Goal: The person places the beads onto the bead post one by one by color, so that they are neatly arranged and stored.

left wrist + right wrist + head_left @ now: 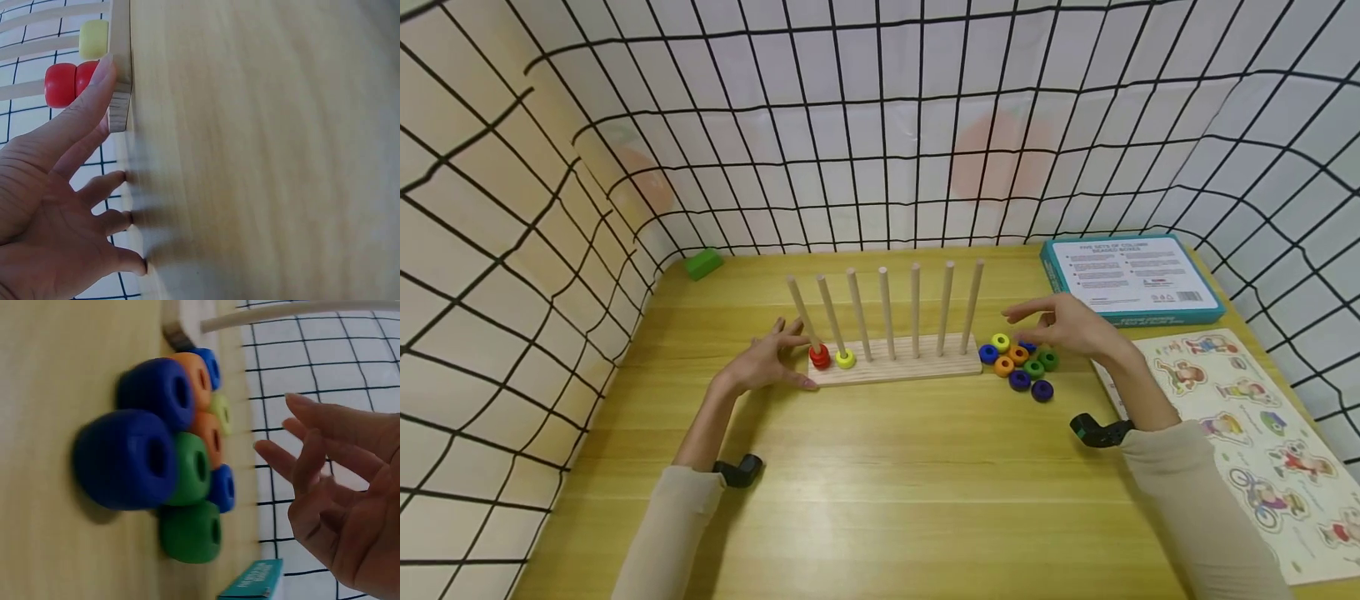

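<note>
A wooden peg stand (895, 360) with several upright rods lies across the middle of the table. Two red beads (69, 83) are stacked on its leftmost rod, and a yellow bead (846, 359) sits on the rod beside it. My left hand (767, 360) pinches the stand's left end, thumb at the front edge and index finger behind; its other fingertips touch the table. Over the loose beads by the stand's right end hovers my right hand (1067, 325), fingers loosely bent with nothing between them. Among those beads are orange (1003, 366), green (190, 531), dark blue (125, 459) and yellow (1000, 342) ones.
A blue-edged box (1135, 275) with printed text lies at the back right. In front of it is a board with cartoon figures (1240, 433), partly under the right forearm. A green block (703, 263) sits at the back left. Black wire grid (880, 125) surrounds the table.
</note>
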`<state>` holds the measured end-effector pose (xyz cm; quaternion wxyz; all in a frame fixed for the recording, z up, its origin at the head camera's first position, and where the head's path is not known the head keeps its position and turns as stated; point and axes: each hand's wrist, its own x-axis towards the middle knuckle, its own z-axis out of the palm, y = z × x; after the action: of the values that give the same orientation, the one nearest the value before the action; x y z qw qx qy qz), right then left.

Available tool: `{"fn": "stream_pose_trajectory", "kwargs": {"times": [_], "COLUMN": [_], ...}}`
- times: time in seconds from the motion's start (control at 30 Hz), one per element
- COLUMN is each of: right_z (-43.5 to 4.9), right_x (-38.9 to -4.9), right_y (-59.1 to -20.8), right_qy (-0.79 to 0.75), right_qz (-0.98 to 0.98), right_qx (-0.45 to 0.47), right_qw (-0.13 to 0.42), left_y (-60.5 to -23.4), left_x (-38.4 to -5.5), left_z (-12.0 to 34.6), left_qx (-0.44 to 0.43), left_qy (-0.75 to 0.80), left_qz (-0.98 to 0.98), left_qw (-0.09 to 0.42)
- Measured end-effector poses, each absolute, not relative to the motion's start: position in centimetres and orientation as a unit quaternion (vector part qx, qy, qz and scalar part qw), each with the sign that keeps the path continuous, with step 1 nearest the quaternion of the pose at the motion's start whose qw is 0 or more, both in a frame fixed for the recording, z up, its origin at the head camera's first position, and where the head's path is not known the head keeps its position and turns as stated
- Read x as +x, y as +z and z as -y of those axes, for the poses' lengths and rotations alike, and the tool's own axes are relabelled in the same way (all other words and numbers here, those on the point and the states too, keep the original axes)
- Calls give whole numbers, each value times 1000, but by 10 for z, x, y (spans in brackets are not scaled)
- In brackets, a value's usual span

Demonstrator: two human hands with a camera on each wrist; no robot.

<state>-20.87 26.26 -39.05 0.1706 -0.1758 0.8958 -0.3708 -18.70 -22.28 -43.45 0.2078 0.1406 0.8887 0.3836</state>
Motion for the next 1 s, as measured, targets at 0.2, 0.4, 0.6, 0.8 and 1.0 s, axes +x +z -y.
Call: {"fn": "stream_pose_trajectory", "kwargs": {"times": [0.2, 0.4, 0.6, 0.8, 1.0], "right_z": [-257, -251, -248, -246, -243], "right_x": [-209, -210, -213, -215, -214], "right_y": [-403, -410, -414, -416, -418], "right_qy": [-380, -388, -380, -374, -373], "right_qz": [-891, -888, -893, -897, -899], "right_qx": [-165, -144, -134, -129, -120], "right_qw": [184, 202, 201, 196, 194], "left_y": [-435, -435, -436, -436, -436], "left_x": [-187, -188, -188, -188, -188], "left_z": [222, 223, 224, 224, 223], "left_qx": [140, 141, 140, 139, 139], "left_qy": [383, 382, 382, 383, 382], "left_qz": [-889, -890, -890, -890, -890], "left_qw": [207, 207, 207, 207, 206]}}
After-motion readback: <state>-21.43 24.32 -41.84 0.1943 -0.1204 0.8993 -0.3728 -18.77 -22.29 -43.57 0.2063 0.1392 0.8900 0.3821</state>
